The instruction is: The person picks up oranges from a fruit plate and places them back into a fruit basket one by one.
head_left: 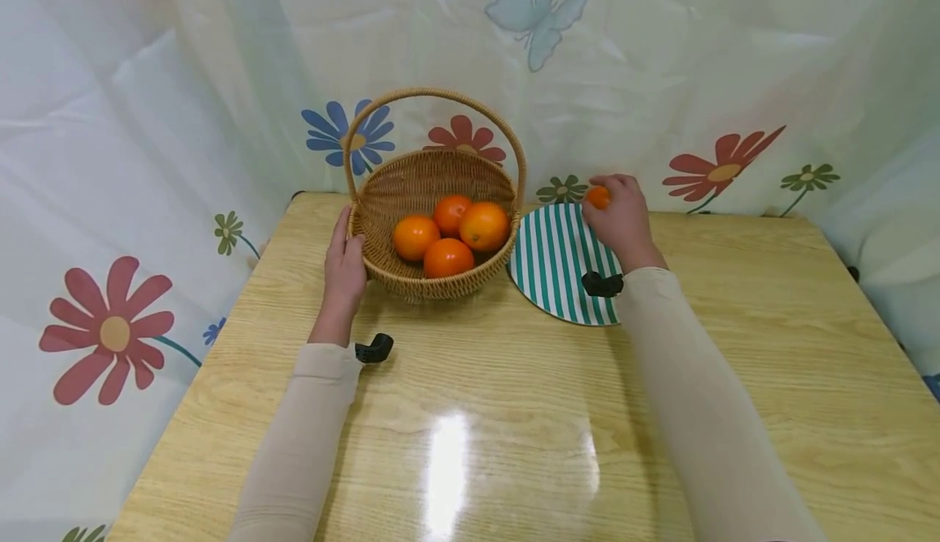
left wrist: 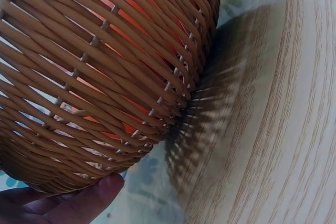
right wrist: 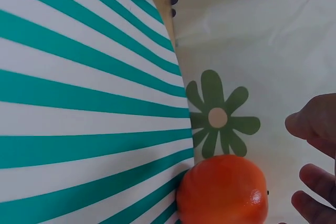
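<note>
A wicker basket (head_left: pixel 411 285) with an arched handle holds several smooth orange fruits (head_left: pixel 449 258) that look like persimmons. My left hand (head_left: pixel 345 268) holds its left side near the rim, and in the left wrist view the thumb (left wrist: pixel 105 188) lies against the weave. Beside the basket lies a round placemat (head_left: pixel 561 264) with green and white stripes. One more persimmon (right wrist: pixel 223 191) sits at the mat's far edge. Around it reaches my right hand (head_left: pixel 620 219); in the right wrist view, its visible fingers (right wrist: pixel 315 182) are spread and apart from the fruit.
Everything stands on a wood-grain table (head_left: pixel 499 395). A pale curtain (head_left: pixel 631 77) printed with flowers and a butterfly hangs close behind the basket and the mat. Black devices (head_left: pixel 602 284) are worn at both wrists.
</note>
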Demonstrator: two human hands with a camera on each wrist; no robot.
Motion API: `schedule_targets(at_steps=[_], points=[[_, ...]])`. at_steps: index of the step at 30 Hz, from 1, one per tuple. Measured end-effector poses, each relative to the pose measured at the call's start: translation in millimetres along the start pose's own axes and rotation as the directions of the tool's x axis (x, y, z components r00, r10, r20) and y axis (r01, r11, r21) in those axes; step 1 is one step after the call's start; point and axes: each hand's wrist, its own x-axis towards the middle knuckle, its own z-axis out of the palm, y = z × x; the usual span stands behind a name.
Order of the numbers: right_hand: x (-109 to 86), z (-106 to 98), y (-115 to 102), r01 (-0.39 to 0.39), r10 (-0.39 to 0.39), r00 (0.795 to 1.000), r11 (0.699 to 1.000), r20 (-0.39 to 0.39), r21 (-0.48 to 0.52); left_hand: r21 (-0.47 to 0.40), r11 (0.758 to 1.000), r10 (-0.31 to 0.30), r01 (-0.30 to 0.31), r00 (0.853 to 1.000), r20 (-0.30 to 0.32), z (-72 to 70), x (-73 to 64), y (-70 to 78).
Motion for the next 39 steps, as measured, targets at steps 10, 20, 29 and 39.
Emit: schedule_targets(at_steps=[10, 20, 29, 39], points=[[8.7, 2.2, 6.1, -0.061, 0.062, 0.997, 0.998, 0.05, -0.017, 0.0, 1.0, -0.002, 0.002, 1.0, -0.014, -0.2, 0.9, 0.7], [17.5, 4.9, 12.9, -0.084, 0.085, 0.994, 0.996, 0.066, -0.018, -0.001, 1.0, 0.006, -0.006, 1.0, -0.024, -1.6, 4.2, 2.0], [23.3, 5.1, 20.6, -0.08, 0.085, 0.992, 0.996, 0.098, -0.049, -0.009, 0.999, -0.032, 0.032, 0.999, -0.025, 1.1, 3.3, 0.6], [23.3, 10.4, 29.8, -0.094, 0.103, 0.989, 0.992, 0.105, -0.087, -0.032, 0.999, -0.026, 0.025, 0.999, -0.023, 2.1, 1.6, -1.8]])
